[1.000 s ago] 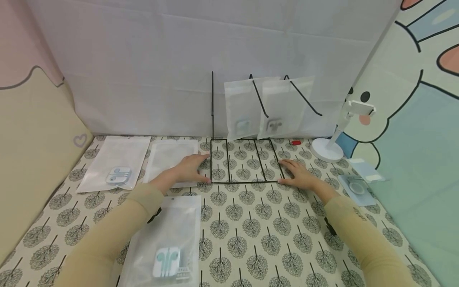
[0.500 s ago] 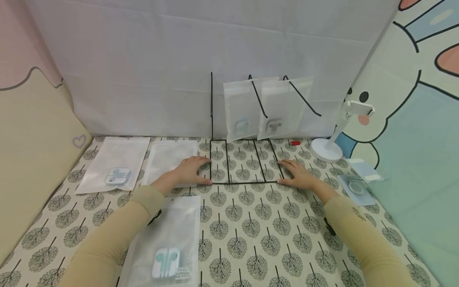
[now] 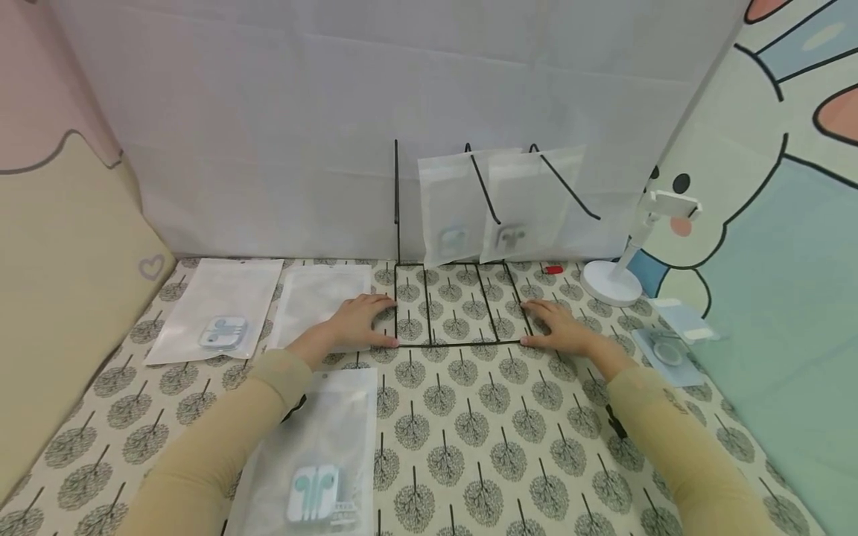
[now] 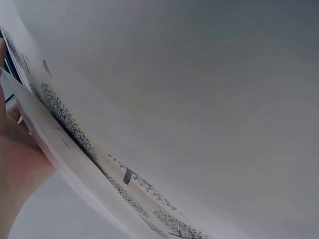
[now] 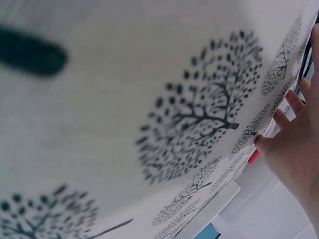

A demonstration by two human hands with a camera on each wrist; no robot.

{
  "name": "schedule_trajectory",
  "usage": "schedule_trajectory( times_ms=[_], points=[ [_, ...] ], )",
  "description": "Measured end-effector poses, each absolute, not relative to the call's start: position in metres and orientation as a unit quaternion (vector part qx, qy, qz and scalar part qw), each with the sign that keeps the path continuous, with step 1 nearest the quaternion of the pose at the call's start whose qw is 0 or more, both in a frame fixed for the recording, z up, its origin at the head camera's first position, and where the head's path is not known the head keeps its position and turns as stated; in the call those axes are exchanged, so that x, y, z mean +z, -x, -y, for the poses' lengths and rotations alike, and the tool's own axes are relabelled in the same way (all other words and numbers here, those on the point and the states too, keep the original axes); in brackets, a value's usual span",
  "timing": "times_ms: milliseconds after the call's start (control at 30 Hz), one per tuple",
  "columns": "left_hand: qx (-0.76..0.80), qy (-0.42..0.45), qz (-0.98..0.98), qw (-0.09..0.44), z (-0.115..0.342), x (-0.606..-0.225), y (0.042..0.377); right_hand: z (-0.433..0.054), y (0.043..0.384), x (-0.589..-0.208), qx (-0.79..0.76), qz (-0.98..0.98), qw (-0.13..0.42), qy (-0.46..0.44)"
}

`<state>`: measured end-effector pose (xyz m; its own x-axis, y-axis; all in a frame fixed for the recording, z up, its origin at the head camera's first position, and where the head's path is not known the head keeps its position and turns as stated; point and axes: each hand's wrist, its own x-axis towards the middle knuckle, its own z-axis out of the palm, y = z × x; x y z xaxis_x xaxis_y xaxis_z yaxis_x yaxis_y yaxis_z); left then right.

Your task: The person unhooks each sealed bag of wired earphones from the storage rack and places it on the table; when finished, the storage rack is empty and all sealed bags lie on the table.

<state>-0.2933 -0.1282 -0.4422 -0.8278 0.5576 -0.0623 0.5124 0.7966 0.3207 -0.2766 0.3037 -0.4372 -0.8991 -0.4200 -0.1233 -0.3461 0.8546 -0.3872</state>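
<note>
A black wire display rack [image 3: 462,344] stands on the tree-print cloth, its flat base between the two hands. At the base's left side is my left hand [image 3: 360,321], thumb and fingers spread and fingertips right at the wire. My right hand [image 3: 558,327] mirrors it at the right side, fingers extended. Two frosted zip bags [image 3: 444,201] with earphone cases inside hang from the rack's middle and right hooks. The left hook [image 3: 397,186] carries nothing. In the wrist views the left hand [image 4: 22,164] and right hand [image 5: 294,144] show only at the frame edges.
On the left lie a frosted bag with earphones [image 3: 217,298], another white bag [image 3: 322,286] partly under the left arm, and a nearer earphone bag [image 3: 311,447]. At right are a white phone stand [image 3: 613,283], a small red item [image 3: 553,269] and a pale blue holder [image 3: 666,357].
The left fingertips have slid slightly nearer along the rack's side. The right hand and the rack look the same; the head view has tilted up a little.
</note>
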Motion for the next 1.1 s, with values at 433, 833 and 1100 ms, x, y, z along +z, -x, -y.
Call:
schedule_trajectory(
  times_ms=[433, 833, 1100],
  points=[
    [0.147, -0.285, -0.944, 0.080, 0.122, -0.443, 0.293, -0.295, 0.274, -0.417, -0.228, -0.950, 0.055, 0.207],
    [0.145, -0.282, -0.945, 0.079, 0.125, -0.442, 0.294, -0.231, 0.283, -0.377, -0.312, -0.922, -0.051, 0.224],
    [0.147, -0.278, -0.945, 0.084, 0.127, -0.440, 0.292, -0.202, 0.292, -0.366, -0.368, -0.895, -0.061, 0.243]
  ],
)
